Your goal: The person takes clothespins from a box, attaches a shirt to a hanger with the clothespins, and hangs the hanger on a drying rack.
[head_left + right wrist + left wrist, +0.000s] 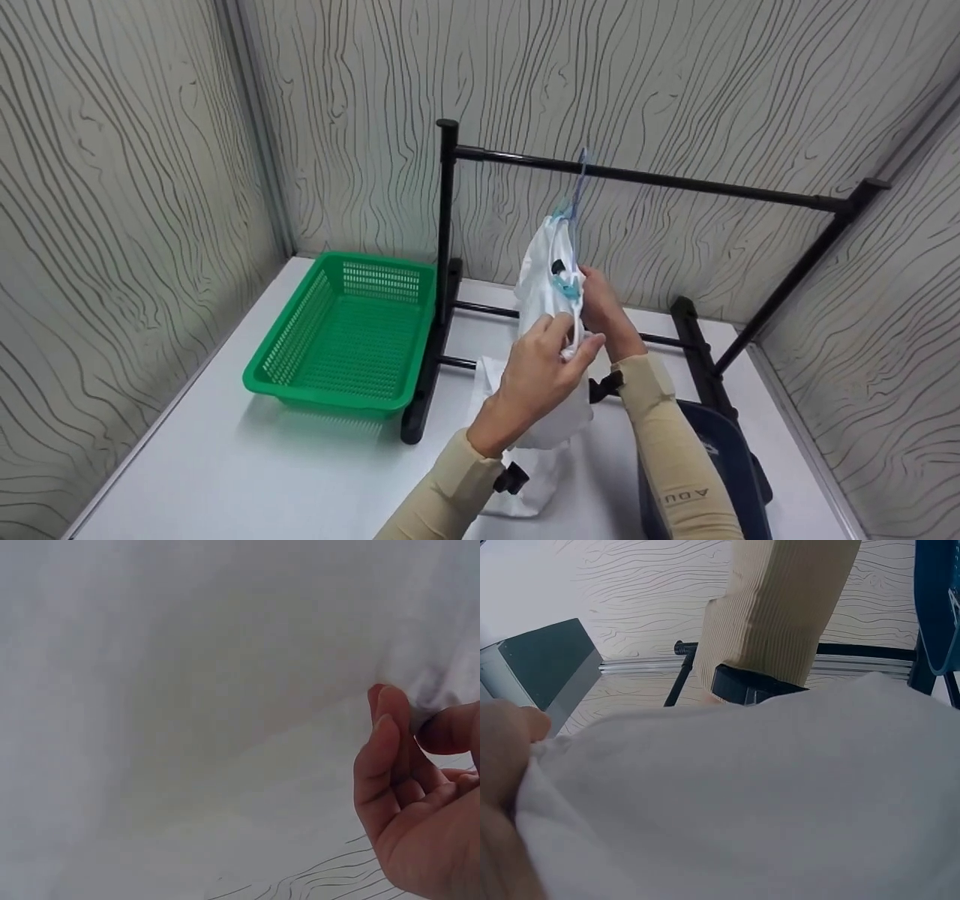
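A white garment (551, 300) hangs from a blue hanger (581, 176) hooked over the black rack's top bar. Teal clips (568, 286) sit on its upper edge, with a small black piece beside them. My left hand (536, 364) pinches the garment's near edge between thumb and fingers; in the left wrist view the cloth (742, 795) spreads wide beside those fingers. On the far side of the garment, partly hidden by it, is my right hand (604, 304). The right wrist view shows this hand (420, 787) pinching a gathered bit of cloth with thumb and fingertips.
A green basket (341, 405) stands left of the black rack (675, 180). At the lower right, a dark blue basin (750, 487) is partly covered by my right forearm. More white cloth (536, 480) shows low on the white table (300, 480). Patterned walls enclose the table.
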The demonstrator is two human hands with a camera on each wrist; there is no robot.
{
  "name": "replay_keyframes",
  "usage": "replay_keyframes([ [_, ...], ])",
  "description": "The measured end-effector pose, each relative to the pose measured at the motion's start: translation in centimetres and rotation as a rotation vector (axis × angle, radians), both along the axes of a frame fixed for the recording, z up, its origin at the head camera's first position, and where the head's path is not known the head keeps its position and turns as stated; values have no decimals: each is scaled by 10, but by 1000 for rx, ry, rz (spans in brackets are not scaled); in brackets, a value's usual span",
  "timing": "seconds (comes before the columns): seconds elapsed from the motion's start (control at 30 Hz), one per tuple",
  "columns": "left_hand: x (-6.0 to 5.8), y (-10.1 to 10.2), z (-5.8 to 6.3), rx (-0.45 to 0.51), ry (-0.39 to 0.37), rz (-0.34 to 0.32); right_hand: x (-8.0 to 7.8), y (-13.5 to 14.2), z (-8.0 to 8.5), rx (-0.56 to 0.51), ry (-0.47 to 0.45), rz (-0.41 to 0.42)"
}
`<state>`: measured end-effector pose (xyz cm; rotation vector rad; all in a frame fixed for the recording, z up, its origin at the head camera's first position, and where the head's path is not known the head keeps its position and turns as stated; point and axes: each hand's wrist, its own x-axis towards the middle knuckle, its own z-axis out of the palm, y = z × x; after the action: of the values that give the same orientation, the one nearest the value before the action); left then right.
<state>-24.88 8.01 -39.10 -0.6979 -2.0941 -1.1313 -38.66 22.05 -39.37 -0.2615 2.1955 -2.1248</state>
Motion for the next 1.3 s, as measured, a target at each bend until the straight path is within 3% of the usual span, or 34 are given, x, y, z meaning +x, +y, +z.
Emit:
replay_keyframes([
  [0.37,-1,-1,-2,-18,-42,-9,2,2,-7,21,-7,40],
  [0.57,2,-1,-9,-20,-59,-13,7,2,-17,-34,26,102],
  [0.8,6,-5,-21,-64,-104,15,12,3,-26,-45,4,102],
  [1.0,9,-27,-24,-154,-156,75,25,14,-25,65,-11,138],
  [1.13,-1,-51,-17,-145,-213,90,39,30,-21,163,-6,164],
  [1.3,-19,-82,-5,-160,-225,119,53,51,-15,254,1,203],
])
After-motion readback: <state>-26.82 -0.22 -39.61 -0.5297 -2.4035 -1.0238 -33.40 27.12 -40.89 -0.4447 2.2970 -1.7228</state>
